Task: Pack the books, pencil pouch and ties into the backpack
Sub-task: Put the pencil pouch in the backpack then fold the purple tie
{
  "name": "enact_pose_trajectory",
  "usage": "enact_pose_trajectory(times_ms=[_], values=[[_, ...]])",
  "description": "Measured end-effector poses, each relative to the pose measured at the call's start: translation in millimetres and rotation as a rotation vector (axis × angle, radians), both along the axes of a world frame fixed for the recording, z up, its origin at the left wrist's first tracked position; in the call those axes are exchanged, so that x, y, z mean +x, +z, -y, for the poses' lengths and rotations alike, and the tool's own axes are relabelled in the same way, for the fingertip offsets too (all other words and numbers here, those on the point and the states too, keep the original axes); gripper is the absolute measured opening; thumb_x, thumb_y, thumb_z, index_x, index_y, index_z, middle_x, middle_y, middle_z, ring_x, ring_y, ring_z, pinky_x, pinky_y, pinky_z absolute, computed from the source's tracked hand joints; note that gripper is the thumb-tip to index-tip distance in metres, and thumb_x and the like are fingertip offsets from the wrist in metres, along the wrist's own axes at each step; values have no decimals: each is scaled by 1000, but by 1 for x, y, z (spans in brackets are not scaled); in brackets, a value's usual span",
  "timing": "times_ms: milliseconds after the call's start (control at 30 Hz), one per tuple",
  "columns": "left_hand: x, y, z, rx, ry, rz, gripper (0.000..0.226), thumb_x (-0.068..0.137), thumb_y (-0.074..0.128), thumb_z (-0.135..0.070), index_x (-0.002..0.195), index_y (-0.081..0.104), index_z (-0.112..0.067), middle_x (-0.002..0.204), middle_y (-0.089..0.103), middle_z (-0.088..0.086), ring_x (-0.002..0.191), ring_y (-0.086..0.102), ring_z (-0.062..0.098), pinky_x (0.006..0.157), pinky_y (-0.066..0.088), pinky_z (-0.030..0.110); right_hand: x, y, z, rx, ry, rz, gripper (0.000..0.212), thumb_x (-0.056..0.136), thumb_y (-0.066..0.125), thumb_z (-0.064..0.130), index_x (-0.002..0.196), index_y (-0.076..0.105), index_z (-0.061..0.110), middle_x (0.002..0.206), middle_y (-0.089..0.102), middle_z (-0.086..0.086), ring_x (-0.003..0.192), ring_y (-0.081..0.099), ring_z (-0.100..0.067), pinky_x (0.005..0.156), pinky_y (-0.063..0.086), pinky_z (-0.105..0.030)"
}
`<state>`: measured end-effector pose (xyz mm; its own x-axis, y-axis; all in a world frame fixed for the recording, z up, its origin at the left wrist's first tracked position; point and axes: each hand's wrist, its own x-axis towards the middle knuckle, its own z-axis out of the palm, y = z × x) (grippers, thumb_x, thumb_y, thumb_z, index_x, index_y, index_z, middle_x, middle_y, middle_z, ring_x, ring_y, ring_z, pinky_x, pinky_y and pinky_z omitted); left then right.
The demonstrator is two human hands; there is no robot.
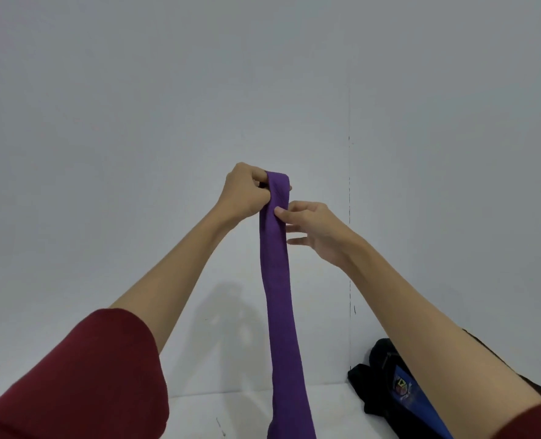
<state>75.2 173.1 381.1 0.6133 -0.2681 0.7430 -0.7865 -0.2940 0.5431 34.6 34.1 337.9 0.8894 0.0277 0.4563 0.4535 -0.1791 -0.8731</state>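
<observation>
Left hand [247,188]: raised in front of the wall [136,106], fingers curled, pinching the top fold of a purple tie [277,280]. Right hand [313,229]: just below and to the right, thumb pressed on the front of the tie, index finger seemingly behind the cloth, so it looks like a pinch; the other fingers are spread and loose, clear of the fabric.

Tie: plain purple, matte, no pattern visible. It is doubled over at the top, where the fold sits in the left hand. From there it hangs straight down as one flat band, widening slightly toward the bottom. It is held up in the air above the desk [332,407], roughly over the middle of the far edge.

Surroundings: white desk meeting a pale grey wall. A thin dark vertical seam runs down the wall to the right of the hands. A black backpack [377,375] stands at the far right of the desk against the wall, with a blue panel and a small badge on it. Both arms wear dark red sleeves [88,375], pushed up.

Hidden or unclear: the tie's lower end runs out of the bottom edge. The right forearm covers much of the backpack; whether it is open cannot be told. The badge is too small to read.
</observation>
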Motion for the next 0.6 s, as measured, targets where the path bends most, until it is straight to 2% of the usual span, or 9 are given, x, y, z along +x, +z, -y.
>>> enact_pose_trajectory(times_ms=[67,133,200,267,333,400,500,600], values=[[-4,-4,-3,8,-115,-45,36,78,48,14,95,72,-7,94,71,-1,85,66,8,74,55,19,-1,0,-6,97,0,23,23,91,61,13,69,55,10,78,63,-5,76,61,-21,78,51,-35],[-5,-14,-8,-114,-298,-142,33,83,55,11,106,68,-9,103,70,2,88,66,12,77,56,23,-2,4,-10,196,-22,79,26,91,59,7,66,55,8,76,63,-10,73,62,-26,71,53,-32],[-4,-31,-13,-302,-477,-289,35,85,63,0,115,62,-19,109,68,3,89,67,16,76,56,29,-4,14,-12,253,-34,121,27,91,58,4,65,54,8,79,63,-13,76,61,-28,73,54,-34],[1,-49,-15,-340,-563,-431,43,84,64,-8,122,54,-25,105,69,2,85,68,18,73,56,33,-7,25,-14,285,-52,137,28,92,56,3,65,53,7,78,64,-15,77,62,-30,78,54,-40],[0,-63,-13,-184,-501,-514,40,87,62,-11,125,53,-18,99,70,5,81,69,18,71,57,32,-7,35,-14,304,-62,146,27,94,53,3,67,51,7,75,66,-15,77,65,-30,79,54,-42],[1,-68,-7,-62,-358,-495,28,91,58,-13,117,62,-4,92,71,7,75,69,16,67,57,27,-6,46,-12,295,-104,147,27,94,53,3,68,50,8,73,64,-11,73,64,-24,73,54,-35],[7,-50,-2,-275,-233,-430,24,92,58,-11,108,66,4,79,70,3,63,66,10,61,57,22,-4,57,-8,215,-201,129,23,94,54,8,71,52,9,76,58,-4,72,56,-17,68,51,-28],[7,-24,1,-358,-163,-356,15,92,58,-10,98,69,-2,82,69,6,68,65,16,66,58,26,-2,60,-7,139,-244,78,8,92,58,13,88,59,7,91,62,-5,82,59,-20,81,53,-35]])
